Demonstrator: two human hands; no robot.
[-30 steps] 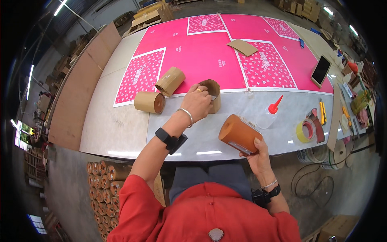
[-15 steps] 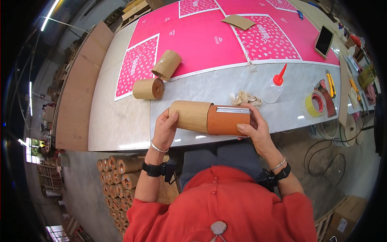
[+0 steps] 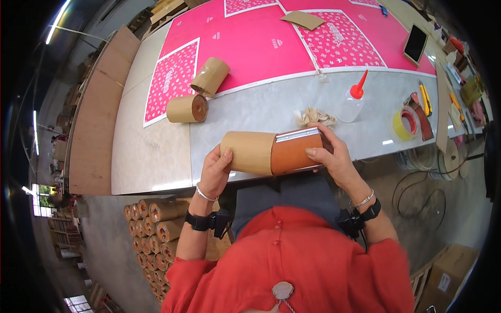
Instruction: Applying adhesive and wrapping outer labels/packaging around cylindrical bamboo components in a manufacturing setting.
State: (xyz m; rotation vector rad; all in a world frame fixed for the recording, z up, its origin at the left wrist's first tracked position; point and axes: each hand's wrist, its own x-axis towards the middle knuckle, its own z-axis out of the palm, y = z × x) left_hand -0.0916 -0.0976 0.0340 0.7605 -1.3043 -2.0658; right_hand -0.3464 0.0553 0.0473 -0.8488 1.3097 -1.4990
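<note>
My left hand is closed round a tan cardboard sleeve, its thumb on the near side. Out of the sleeve's right end comes an orange-brown cylinder, which my right hand grips by its far right end. A silvery metal strip runs lengthwise along the top of the cylinder. Both parts are held level over the table's near edge. How far the cylinder reaches inside the sleeve is hidden.
Two cardboard-wrapped rolls lie at the left on pink printed sheets. Beyond my hands are a crumpled cloth, a red-tipped squeeze bottle, tape, a cutter knife and a phone. Below the table stand stacked rolls.
The orange-brown cylinder has turned, so its metal strip now lies nearer the far edge and slants up to the right. Both hands keep their hold. The whole view has shifted slightly.
</note>
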